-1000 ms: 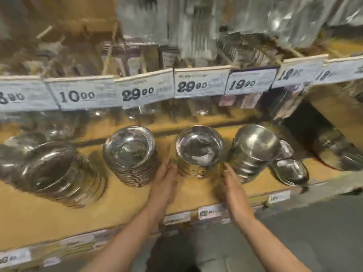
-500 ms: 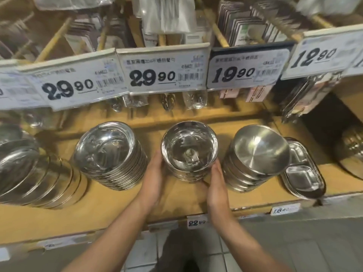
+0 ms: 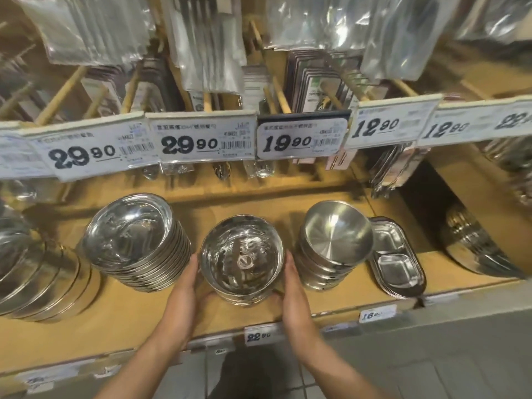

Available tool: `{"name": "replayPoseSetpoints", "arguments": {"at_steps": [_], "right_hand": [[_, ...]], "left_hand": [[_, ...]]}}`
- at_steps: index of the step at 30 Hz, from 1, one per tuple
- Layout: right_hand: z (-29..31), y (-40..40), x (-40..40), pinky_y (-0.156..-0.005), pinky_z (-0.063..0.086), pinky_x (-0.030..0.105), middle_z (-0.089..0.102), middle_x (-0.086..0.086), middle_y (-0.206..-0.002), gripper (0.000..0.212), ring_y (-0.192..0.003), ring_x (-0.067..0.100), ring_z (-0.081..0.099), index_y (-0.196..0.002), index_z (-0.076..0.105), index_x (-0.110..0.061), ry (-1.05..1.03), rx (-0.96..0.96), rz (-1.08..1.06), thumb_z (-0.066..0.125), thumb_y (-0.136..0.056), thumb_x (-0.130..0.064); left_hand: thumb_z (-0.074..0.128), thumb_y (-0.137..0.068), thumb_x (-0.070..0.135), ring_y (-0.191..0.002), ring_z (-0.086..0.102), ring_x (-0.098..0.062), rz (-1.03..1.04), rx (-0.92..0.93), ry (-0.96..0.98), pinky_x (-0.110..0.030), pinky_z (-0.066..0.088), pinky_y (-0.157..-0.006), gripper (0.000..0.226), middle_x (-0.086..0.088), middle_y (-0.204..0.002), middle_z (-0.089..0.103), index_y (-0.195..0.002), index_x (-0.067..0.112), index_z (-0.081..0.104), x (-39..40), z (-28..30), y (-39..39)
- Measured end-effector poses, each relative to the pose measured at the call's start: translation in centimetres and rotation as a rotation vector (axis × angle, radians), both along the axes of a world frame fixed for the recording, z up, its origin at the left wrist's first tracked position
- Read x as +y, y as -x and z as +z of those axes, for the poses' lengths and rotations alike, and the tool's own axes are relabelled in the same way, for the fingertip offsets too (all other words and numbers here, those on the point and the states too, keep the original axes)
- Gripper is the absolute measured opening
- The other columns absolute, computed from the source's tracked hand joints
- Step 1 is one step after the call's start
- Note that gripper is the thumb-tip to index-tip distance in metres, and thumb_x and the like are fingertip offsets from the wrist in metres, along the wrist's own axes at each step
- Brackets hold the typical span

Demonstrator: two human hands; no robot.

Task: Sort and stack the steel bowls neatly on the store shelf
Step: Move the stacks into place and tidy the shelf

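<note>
Steel, polished and mirror-bright, makes up the middle stack of bowls, which stands on the wooden shelf directly between the hands. The left hand presses its fingers against the stack's left flank and the right hand cups the right flank, both curled round it low down. Such nested bowls are probably rigid and, stacked, fairly heavy, with slick walls that could slide under the fingers. Holding low at the base, from both sides, seems safest. A taller stack sits left of the left hand, another right of the right hand.
</note>
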State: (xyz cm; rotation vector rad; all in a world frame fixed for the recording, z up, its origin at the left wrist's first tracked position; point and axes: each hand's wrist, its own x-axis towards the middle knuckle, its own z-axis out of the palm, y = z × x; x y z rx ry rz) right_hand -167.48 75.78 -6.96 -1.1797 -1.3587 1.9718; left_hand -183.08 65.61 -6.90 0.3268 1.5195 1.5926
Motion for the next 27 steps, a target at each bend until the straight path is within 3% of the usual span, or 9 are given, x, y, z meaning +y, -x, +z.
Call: {"name": "replayPoseSetpoints", "arguments": {"at_steps": [4, 9, 13, 16, 18, 23, 27], "right_hand": [[1.1, 0.7, 0.1, -0.125, 0.025, 0.047, 0.038, -0.012, -0.161, 0.072, -0.149, 0.010, 0.032, -0.157, 0.033, -0.034, 0.051, 0.037, 0.013, 0.032, -0.093, -0.065], [1.9, -1.0, -1.0, -0.124, 0.022, 0.049, 0.041, -0.020, -0.157, 0.067, -0.146, 0.016, 0.039, -0.154, 0.033, -0.047, 0.080, -0.011, 0.057, 0.030, -0.092, -0.072], [3.1, -2.4, -2.6, -0.125, 0.024, 0.049, 0.040, -0.022, -0.157, 0.069, -0.148, 0.013, 0.036, -0.152, 0.036, -0.048, 0.070, -0.033, 0.051, 0.033, -0.088, -0.075], [5.1, -3.2, -3.8, -0.124, 0.028, 0.048, 0.042, -0.018, -0.157, 0.072, -0.148, 0.010, 0.035, -0.153, 0.037, -0.043, 0.029, -0.044, 0.058, 0.033, -0.088, -0.074], [6.7, -3.3, -4.3, -0.123, 0.029, 0.048, 0.045, -0.016, -0.156, 0.071, -0.146, 0.011, 0.038, -0.152, 0.040, -0.043, 0.016, -0.046, 0.074, 0.034, -0.089, -0.073], [10.4, -3.8, -5.0, -0.117, 0.040, 0.046, 0.058, -0.011, -0.146, 0.074, -0.137, 0.012, 0.050, -0.148, 0.050, -0.036, 0.021, 0.032, 0.034, 0.048, -0.082, -0.071], [12.5, -3.0, -6.8, -0.115, 0.043, 0.048, 0.062, -0.015, -0.140, 0.071, -0.133, 0.009, 0.053, -0.141, 0.056, -0.044, -0.071, 0.012, 0.041, 0.046, -0.082, -0.084]], "left_hand": [[0.039, -0.090, 0.067, -0.106, 0.068, 0.003, -0.028, -0.056, 0.016, -0.029, 0.062, -0.078, 0.038, 0.019, -0.115, 0.074, -0.104, 0.055, 0.073, 0.4, 0.5, -0.2], [0.042, -0.092, 0.065, -0.115, 0.068, -0.013, -0.018, -0.087, 0.038, -0.049, 0.056, -0.095, 0.052, 0.003, -0.125, 0.072, -0.126, 0.035, 0.067, -0.9, 0.8, -1.0], [0.043, -0.088, 0.065, -0.099, 0.074, -0.011, 0.009, -0.079, 0.055, -0.037, 0.063, -0.075, 0.058, 0.004, -0.112, 0.077, -0.130, 0.030, 0.061, -2.1, 1.7, -2.1], [0.043, -0.086, 0.065, -0.111, 0.070, -0.023, 0.040, -0.102, 0.037, -0.041, 0.061, -0.080, 0.064, -0.003, -0.121, 0.074, -0.136, 0.028, 0.056, -3.4, 3.3, -2.8], [0.043, -0.085, 0.065, -0.113, 0.069, -0.027, 0.059, -0.114, 0.031, -0.042, 0.061, -0.077, 0.062, -0.006, -0.120, 0.074, -0.132, 0.029, 0.059, -3.9, 4.8, -2.8], [0.040, -0.095, 0.063, -0.114, 0.063, -0.019, 0.061, -0.103, 0.019, -0.034, 0.062, -0.059, 0.047, 0.003, -0.113, 0.076, -0.120, 0.034, 0.067, -4.5, 8.8, -3.0], [0.038, -0.094, 0.068, -0.119, 0.062, -0.020, 0.003, -0.039, 0.006, -0.042, 0.061, -0.070, 0.042, 0.011, -0.112, 0.076, -0.107, 0.048, 0.073, -6.2, 11.5, -2.0]]}}
